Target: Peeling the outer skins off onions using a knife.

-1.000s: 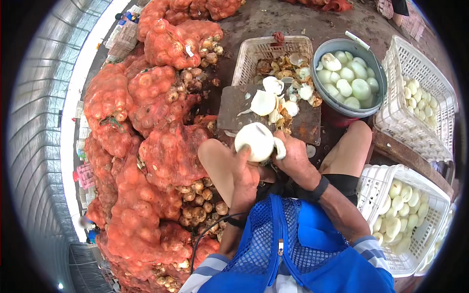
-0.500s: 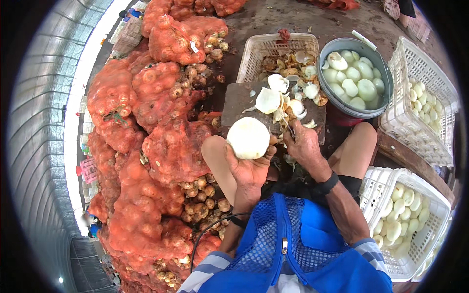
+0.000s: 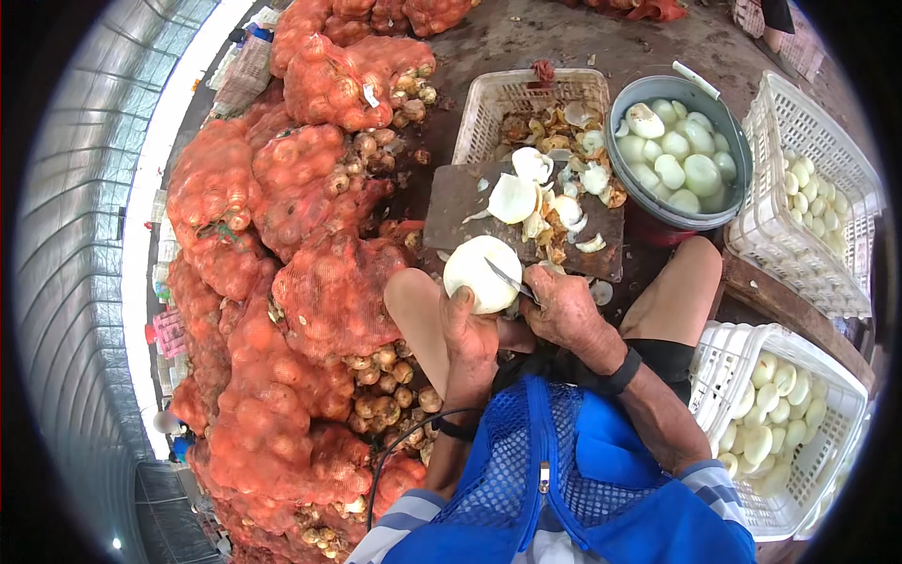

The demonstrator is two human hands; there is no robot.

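Observation:
A large peeled white onion [image 3: 476, 270] rests in my left hand [image 3: 467, 336], its thumb pressed on the near side. My right hand [image 3: 570, 308] is closed around a small knife [image 3: 508, 277], whose blade lies against the onion's right face; most of the handle is hidden in the fist. Just beyond both hands is a dark board [image 3: 458, 209] strewn with onion skins [image 3: 513, 198] and scraps. Past it, a white crate [image 3: 470, 115] holds brown and pale peelings.
A grey bucket [image 3: 624, 167] of peeled onions in water stands right of the board. Farther right are two white crates, one far [image 3: 792, 254] and one near [image 3: 827, 475], with peeled onions. Red mesh sacks [image 3: 334, 287] of unpeeled onions pile up on the left, loose onions [image 3: 381, 404] beside them.
My right hand has come back from the scraps on the board, bringing the knife blade onto the onion. The left hand has turned and shifted slightly, still holding the onion.

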